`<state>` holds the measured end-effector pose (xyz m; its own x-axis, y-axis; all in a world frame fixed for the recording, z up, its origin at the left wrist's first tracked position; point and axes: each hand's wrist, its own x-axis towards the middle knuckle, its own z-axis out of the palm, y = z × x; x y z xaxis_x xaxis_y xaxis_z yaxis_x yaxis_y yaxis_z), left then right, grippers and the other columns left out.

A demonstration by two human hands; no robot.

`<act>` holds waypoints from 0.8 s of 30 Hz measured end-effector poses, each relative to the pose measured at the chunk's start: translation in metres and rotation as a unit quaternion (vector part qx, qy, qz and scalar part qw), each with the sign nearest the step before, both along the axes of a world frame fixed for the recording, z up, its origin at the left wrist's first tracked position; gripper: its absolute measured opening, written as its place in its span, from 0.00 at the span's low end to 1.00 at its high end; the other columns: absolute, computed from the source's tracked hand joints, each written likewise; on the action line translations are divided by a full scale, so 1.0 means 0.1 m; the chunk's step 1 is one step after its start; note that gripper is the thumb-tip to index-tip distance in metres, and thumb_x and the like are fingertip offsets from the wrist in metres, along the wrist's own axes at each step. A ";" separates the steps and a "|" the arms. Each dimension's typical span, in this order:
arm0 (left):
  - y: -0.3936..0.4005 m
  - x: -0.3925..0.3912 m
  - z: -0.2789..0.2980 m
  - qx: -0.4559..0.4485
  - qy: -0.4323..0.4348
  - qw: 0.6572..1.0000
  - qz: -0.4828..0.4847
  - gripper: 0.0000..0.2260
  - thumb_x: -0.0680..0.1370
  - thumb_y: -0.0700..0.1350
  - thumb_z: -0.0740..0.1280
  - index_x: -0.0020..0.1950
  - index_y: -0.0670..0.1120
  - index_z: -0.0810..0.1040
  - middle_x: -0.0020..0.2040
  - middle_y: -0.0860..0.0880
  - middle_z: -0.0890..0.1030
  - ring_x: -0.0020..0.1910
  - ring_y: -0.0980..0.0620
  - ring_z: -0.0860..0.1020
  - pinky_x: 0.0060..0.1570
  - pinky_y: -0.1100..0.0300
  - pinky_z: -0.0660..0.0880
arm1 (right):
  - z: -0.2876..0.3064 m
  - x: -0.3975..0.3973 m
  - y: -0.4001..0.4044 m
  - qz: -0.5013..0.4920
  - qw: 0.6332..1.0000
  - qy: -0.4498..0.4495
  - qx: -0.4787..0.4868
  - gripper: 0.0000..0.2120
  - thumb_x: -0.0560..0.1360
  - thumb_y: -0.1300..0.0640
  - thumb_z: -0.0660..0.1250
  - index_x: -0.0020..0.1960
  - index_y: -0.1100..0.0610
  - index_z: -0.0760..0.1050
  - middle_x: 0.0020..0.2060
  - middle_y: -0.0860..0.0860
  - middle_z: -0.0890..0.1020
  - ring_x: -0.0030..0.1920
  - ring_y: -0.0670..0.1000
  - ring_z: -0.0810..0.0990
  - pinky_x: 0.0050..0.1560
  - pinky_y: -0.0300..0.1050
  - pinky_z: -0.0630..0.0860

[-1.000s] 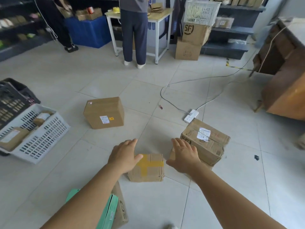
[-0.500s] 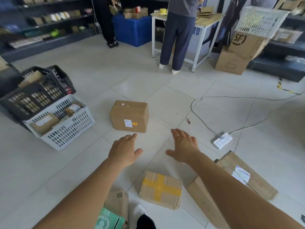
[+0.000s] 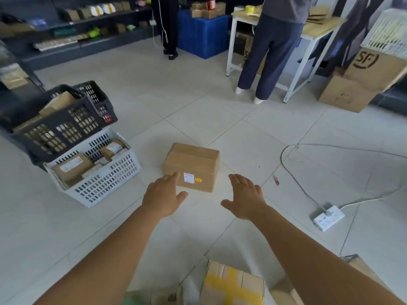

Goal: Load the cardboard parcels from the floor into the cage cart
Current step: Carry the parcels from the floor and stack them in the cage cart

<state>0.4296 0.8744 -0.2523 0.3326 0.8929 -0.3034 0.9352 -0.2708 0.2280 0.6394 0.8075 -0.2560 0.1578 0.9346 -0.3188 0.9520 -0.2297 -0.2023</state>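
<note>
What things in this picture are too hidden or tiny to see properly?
Head view:
- Label on the middle box: print too small to read.
- Yellow-taped box: cut off by the bottom edge.
- Parcels in the black basket: hidden behind its walls.
- Cage cart: not in view.
- Left hand covers the box's near corner.

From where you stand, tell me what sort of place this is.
Probably a courier parcel depot or pickup point. Labelled cardboard parcels fill a white plastic crate, boxes stamped SF are stacked by the wall, and shelves hold more packages behind a labelled cardboard parcel on the tiled floor.
</note>
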 end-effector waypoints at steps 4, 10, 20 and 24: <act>0.23 -0.15 -0.07 -0.021 -0.017 0.999 0.046 0.32 0.81 0.57 0.58 0.79 0.47 0.51 0.77 0.46 0.61 0.75 0.46 0.61 0.72 0.50 0.60 | -0.08 -0.05 0.34 0.019 1.000 0.001 -0.021 0.38 0.77 0.41 0.64 0.79 0.54 0.50 0.77 0.49 0.58 0.76 0.53 0.58 0.71 0.52 0.60; 0.58 -0.27 -0.23 -0.035 -0.030 0.993 0.110 0.31 0.80 0.57 0.59 0.79 0.47 0.53 0.76 0.45 0.63 0.74 0.46 0.63 0.71 0.50 0.62 | -0.28 0.07 0.84 0.042 0.997 0.002 -0.058 0.38 0.78 0.41 0.62 0.79 0.54 0.50 0.77 0.49 0.58 0.76 0.53 0.58 0.71 0.52 0.60; 1.58 0.37 -0.92 -0.096 -0.016 0.971 0.219 0.32 0.81 0.57 0.59 0.80 0.48 0.51 0.77 0.45 0.62 0.75 0.46 0.61 0.72 0.51 0.61 | -1.14 0.89 2.11 0.065 0.989 0.047 -0.120 0.37 0.78 0.41 0.60 0.79 0.55 0.49 0.77 0.50 0.57 0.76 0.53 0.58 0.71 0.52 0.60; 2.08 0.70 -1.36 -0.112 -0.020 0.957 0.266 0.32 0.80 0.56 0.60 0.79 0.48 0.51 0.76 0.45 0.62 0.74 0.45 0.63 0.71 0.51 0.63 | -1.59 1.23 2.69 0.076 0.986 0.070 -0.133 0.38 0.79 0.41 0.60 0.79 0.56 0.47 0.78 0.51 0.57 0.76 0.53 0.59 0.71 0.51 0.61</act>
<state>0.4997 1.0829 -0.3884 -0.1352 0.8529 -0.5043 0.9162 0.3013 0.2640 0.7628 1.0761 -0.4146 -0.0404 0.8243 -0.5647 0.9463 -0.1498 -0.2864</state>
